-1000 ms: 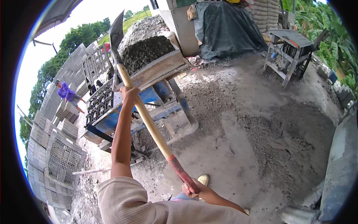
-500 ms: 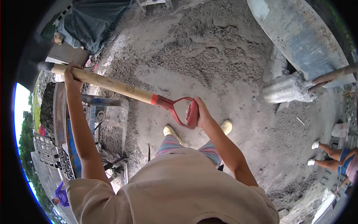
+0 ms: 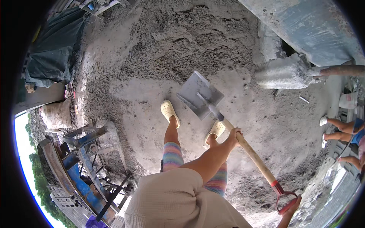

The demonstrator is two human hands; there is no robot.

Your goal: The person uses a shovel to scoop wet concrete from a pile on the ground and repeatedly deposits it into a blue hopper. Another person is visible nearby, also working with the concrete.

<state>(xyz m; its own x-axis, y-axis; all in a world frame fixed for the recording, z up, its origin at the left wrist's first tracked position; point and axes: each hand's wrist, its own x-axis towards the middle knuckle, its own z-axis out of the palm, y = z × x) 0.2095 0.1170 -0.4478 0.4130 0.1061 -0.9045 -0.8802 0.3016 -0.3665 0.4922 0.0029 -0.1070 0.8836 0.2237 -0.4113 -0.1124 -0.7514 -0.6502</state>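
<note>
A shovel (image 3: 255, 155) with a flat grey blade, a wooden shaft and a red D-shaped handle slants across in front of me. My left hand (image 3: 235, 136) is closed round the shaft, not far above the blade. At the lower right, my right hand (image 3: 293, 206) grips the red handle. The bare shovel blade (image 3: 195, 91) is just ahead of my feet, close to the pale ground; whether it touches is hard to tell. My feet wear cream clogs (image 3: 169, 110), the right one close beside the shaft.
A heap of loose grey gravelly mix (image 3: 190, 41) spreads ahead. To my left stands a rusty blue metal machine frame (image 3: 85, 167), beyond it a dark tarp (image 3: 53, 53). A large metal drum (image 3: 315, 26) is at the upper right. A person (image 3: 355, 133) stands far right.
The shovel has swung from the left, over the machine frame, to my front, its blade now near my feet. The right hand has moved back and right; the left has come across.
</note>
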